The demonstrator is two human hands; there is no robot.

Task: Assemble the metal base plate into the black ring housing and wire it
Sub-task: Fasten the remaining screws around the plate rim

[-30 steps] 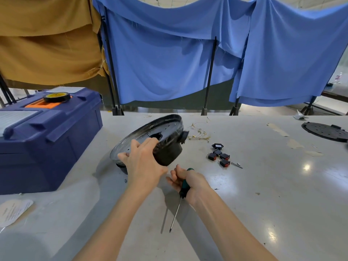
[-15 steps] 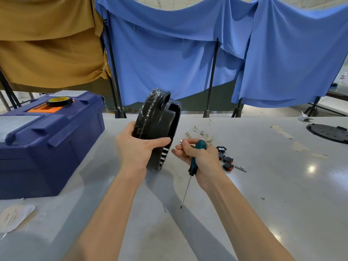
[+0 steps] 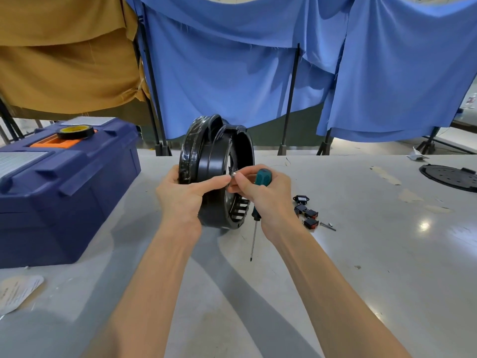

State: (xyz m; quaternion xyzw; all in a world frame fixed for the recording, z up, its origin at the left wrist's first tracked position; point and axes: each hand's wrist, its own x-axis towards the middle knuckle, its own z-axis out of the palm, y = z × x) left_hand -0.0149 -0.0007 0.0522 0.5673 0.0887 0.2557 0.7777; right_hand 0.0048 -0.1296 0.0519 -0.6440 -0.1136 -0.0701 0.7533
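Observation:
The black ring housing (image 3: 219,161) stands on edge at the table's middle, its open side turned right, with a plastic-wrapped rim on its left side. My left hand (image 3: 180,195) grips its near edge, thumb across the front wall. My right hand (image 3: 263,192) holds a green-handled screwdriver (image 3: 259,200), shaft pointing down, and pinches a small metal part (image 3: 234,174) at the housing's rim, beside my left thumb tip. The metal base plate is hidden from here.
A blue toolbox (image 3: 64,192) with a roll of black tape (image 3: 75,132) on top stands at the left. Several black and red switches (image 3: 307,213) and a screw (image 3: 328,225) lie right of the housing. A black disc (image 3: 449,177) lies far right. A paper label (image 3: 18,293) lies near left.
The housing went from lying tilted on the table to standing on edge, lifted by my left hand. My right hand rose with the screwdriver and came to the housing's rim.

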